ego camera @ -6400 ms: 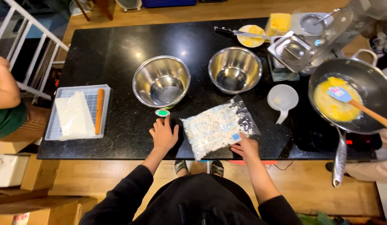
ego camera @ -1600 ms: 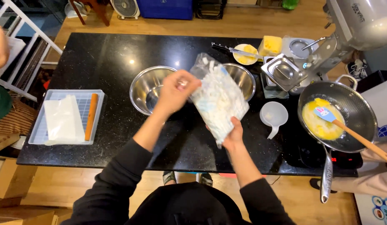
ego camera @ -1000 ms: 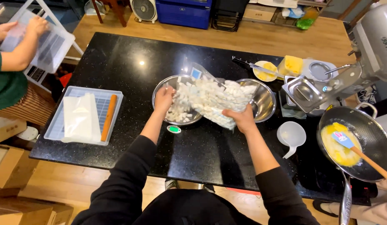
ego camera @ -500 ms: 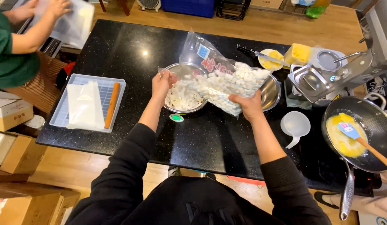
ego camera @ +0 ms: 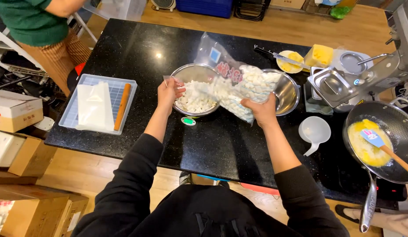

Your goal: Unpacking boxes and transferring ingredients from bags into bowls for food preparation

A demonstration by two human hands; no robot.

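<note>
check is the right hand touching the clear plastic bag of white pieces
Touching. The head view shows the right hand gripping the clear plastic bag of white pieces from beneath, its fingers wrapped round it.

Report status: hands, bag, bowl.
Left hand grips the mouth of the clear plastic bag of white cubes; right hand lifts its base. Cubes heaped in left steel bowl. Nothing obstructing.

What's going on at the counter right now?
A person in black sleeves tips a clear plastic bag of white marshmallows over the left steel bowl. The left hand pinches the bag's mouth by the bowl; the right hand lifts its bottom. White pieces already lie in the bowl. A pan of melted butter sits on the right.
</note>
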